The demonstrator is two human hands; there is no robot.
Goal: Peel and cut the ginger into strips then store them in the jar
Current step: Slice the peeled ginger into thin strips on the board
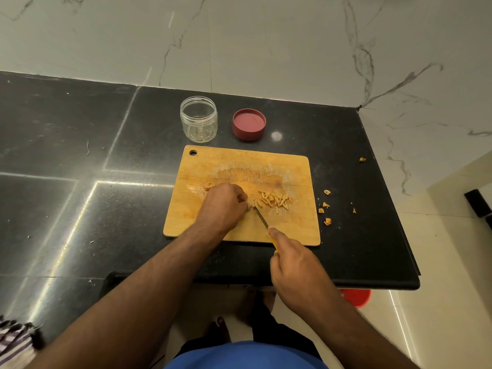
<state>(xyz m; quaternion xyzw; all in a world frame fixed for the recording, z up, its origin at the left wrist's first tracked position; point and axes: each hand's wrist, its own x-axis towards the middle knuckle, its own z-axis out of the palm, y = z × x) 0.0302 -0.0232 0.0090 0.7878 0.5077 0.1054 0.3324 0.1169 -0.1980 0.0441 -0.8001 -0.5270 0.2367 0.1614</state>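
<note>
A wooden cutting board (298, 227) lies on the black counter. A pile of cut ginger strips (275, 200) rests on its right half. My left hand (225, 205) is curled on the board just left of the pile, fingers pressed down on a ginger piece that is mostly hidden. My right hand (295, 265) grips a yellow-handled knife (262, 218), whose blade tip touches the board beside my left fingertips. Behind the board an open clear jar (199, 119) stands upright and looks almost empty. Its red lid (249, 124) lies to the right of it.
Ginger peel scraps (326, 206) lie on the black counter (80, 155) right of the board, one more near the far right edge (362, 159). The counter's right edge drops to a tiled floor with a red bucket (356, 298) below. Marble wall behind.
</note>
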